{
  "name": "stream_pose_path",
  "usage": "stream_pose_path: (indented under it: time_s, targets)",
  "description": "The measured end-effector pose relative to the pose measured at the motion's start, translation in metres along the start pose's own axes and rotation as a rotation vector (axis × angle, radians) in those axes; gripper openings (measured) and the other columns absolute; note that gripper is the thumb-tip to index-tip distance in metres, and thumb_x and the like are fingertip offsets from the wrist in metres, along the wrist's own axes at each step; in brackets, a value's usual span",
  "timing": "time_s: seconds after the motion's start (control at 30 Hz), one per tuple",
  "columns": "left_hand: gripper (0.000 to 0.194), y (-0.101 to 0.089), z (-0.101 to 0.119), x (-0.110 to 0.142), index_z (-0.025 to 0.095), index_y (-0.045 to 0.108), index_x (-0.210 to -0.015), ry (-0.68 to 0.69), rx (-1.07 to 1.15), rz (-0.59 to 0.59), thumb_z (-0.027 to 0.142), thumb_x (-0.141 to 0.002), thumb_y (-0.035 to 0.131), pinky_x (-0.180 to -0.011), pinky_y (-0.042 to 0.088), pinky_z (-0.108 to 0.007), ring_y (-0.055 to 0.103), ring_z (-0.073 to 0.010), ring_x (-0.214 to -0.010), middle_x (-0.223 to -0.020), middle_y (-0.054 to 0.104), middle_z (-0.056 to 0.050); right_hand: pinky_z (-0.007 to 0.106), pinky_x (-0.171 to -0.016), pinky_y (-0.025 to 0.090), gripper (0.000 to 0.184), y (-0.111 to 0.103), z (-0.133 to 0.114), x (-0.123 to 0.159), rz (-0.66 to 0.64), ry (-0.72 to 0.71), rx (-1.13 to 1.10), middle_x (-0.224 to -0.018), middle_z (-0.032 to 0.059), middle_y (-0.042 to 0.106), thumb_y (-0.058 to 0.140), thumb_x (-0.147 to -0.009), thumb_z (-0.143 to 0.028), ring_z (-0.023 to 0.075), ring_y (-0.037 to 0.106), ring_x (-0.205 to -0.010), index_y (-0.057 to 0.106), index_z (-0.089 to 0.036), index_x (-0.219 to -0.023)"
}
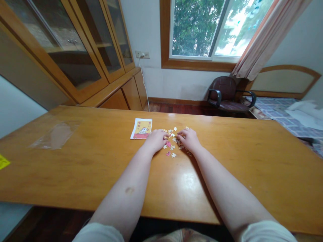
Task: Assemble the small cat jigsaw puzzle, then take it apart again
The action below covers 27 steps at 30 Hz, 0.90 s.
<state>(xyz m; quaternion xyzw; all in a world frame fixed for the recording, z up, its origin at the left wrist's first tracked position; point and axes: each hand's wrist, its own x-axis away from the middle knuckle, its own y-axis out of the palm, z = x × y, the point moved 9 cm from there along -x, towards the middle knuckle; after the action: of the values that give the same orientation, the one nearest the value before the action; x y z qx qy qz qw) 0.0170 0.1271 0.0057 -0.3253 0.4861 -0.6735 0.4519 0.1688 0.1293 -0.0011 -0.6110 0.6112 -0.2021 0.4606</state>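
Observation:
Loose jigsaw pieces [172,147], some cream-backed and some pink, lie scattered on the wooden table between my two hands. My left hand [156,139] rests at the left side of the pile, its fingers apart and curved over the nearest pieces. On the opposite side, my right hand [189,138] bends over more pieces, fingers apart and partly covering them. No piece shows clearly lifted in either hand. A small picture sheet [141,128] with a white animal on yellow and pink lies flat just left of my left hand, which overlaps its corner.
A clear plastic bag [56,135] lies on the left of the table [106,161]. Something yellow [3,162] shows at the left edge. Beyond the table stand a glass-doored cabinet [106,75], an armchair [225,94] and a bed [277,104].

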Motion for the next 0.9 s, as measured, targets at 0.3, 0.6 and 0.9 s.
stream_pose_path:
  time_s: [0.3,0.6,0.9]
  targets:
    - [0.011,0.012,0.012,0.001,0.024,0.071,-0.085,0.050,-0.068,-0.042,0.030,-0.079,0.064,-0.091,0.044,-0.036,0.057,-0.0261,-0.101,-0.097,0.066,-0.007,0.034,-0.085,0.035,0.023,0.021,-0.042,0.016,-0.211,-0.260,0.114,-0.088,0.0059,0.068,0.062,-0.085,-0.042,0.0199,0.054,-0.089,0.072,-0.022,-0.085]
    - [0.014,-0.001,-0.001,-0.002,0.022,0.065,-0.093,-0.076,0.230,0.053,0.021,-0.082,0.057,-0.075,0.048,-0.026,0.064,-0.0180,-0.086,-0.093,0.071,-0.003,0.029,-0.078,0.039,0.011,0.020,-0.028,0.009,-0.149,-0.162,-0.013,-0.077,0.0037,0.069,0.065,-0.083,-0.028,0.0169,0.057,-0.078,0.072,-0.020,-0.080]
    - [0.021,-0.016,-0.030,0.001,0.021,0.071,-0.097,-0.204,0.086,0.087,0.023,-0.083,0.055,-0.089,0.046,-0.032,0.062,-0.0233,-0.101,-0.107,0.070,-0.008,0.030,-0.078,0.043,0.015,-0.004,0.014,0.001,0.005,0.119,-0.058,-0.084,0.0051,0.071,0.060,-0.083,-0.028,0.0183,0.061,-0.082,0.073,-0.020,-0.082]
